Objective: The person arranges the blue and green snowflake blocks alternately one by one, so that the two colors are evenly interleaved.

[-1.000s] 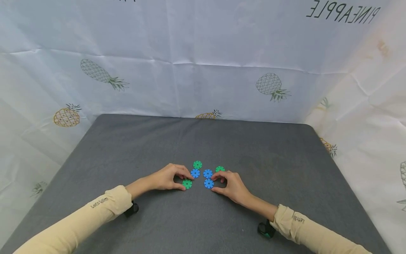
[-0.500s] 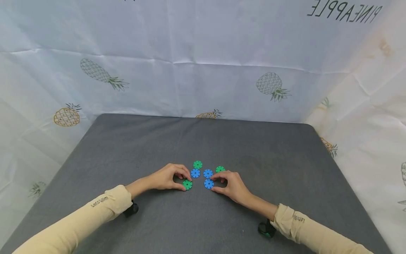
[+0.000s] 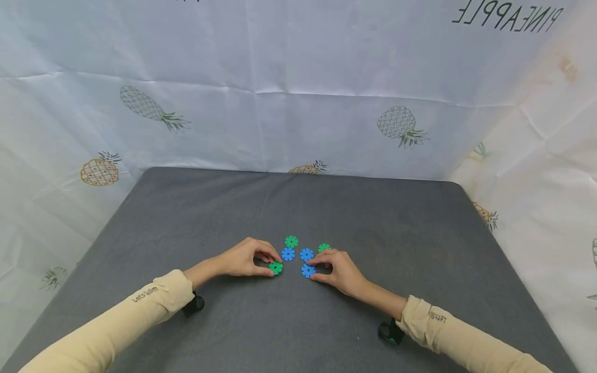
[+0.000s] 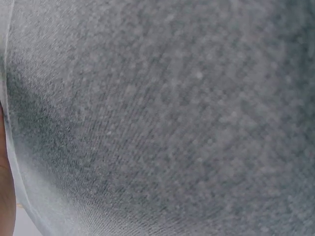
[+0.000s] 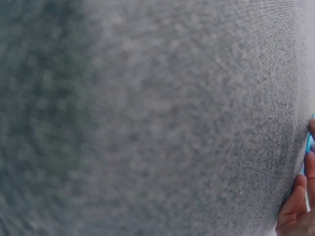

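In the head view my left hand (image 3: 244,258) pinches a green notched building disc (image 3: 275,268) between thumb and fingers. Opposite it, my right hand (image 3: 342,272) holds a blue notched disc (image 3: 308,271) by thumb and forefinger. Just beyond that one lies a second blue disc (image 3: 306,254), close to my right fingertips. A third blue disc (image 3: 287,254) lies near my left fingertips, with a green disc (image 3: 291,242) beyond it. Another green disc (image 3: 324,248) is partly covered by my right hand. The right wrist view catches fingers (image 5: 295,199) and a blue edge.
The discs lie on a grey cloth-covered table (image 3: 224,207). Behind it hangs a white curtain (image 3: 326,52) printed with pineapples, and more of it flanks both sides. Black straps with devices (image 3: 193,305) sit at the wrists.
My left hand has risen very slightly with the green disc, whose angle looks a little different. The right hand has barely moved, and the loose discs keep their places.
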Available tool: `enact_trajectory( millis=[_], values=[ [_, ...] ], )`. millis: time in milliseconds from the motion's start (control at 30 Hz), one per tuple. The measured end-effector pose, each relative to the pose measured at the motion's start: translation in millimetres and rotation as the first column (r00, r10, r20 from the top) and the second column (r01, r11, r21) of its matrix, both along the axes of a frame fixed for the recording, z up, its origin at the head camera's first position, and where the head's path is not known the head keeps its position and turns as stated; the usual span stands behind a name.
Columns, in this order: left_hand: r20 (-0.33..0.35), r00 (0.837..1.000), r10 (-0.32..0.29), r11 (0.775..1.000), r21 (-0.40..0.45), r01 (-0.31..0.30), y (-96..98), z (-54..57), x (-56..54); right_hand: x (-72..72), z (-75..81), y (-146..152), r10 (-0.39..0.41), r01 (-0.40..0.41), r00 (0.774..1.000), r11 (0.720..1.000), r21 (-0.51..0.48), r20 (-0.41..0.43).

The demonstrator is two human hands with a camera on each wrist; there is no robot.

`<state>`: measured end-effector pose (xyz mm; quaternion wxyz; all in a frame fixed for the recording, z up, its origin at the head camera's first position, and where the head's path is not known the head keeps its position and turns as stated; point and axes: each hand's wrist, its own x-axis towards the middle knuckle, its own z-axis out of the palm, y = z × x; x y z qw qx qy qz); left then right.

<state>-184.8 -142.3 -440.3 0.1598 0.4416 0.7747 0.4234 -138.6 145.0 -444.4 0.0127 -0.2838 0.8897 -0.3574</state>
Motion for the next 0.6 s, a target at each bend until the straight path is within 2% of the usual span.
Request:
enact_trajectory(
  millis=[200,367,467,600],
  values=[
    [0.059,0.998,0.035,0.999,0.016,-0.036,-1.8,2.8,-5.1,-4.1,-0.9,2,0.013,-0.013,1.000,1.000,-0.001,0.021],
    [0.072,0.994,0.079,0.997,0.003,-0.079,-3.4,6.3,-10.5,-5.7,-1.6,3,0.024,-0.024,0.999,1.000,0.004,0.027],
    [0.116,0.987,0.106,0.994,0.004,-0.108,-3.7,8.9,-13.4,-6.2,-2.0,3,0.026,-0.027,0.999,1.000,0.011,0.032],
    [0.204,0.969,0.141,0.989,0.014,-0.147,-2.8,12.6,-17.8,-6.2,-2.5,3,0.025,-0.026,0.999,1.000,0.012,0.038]
  ],
)
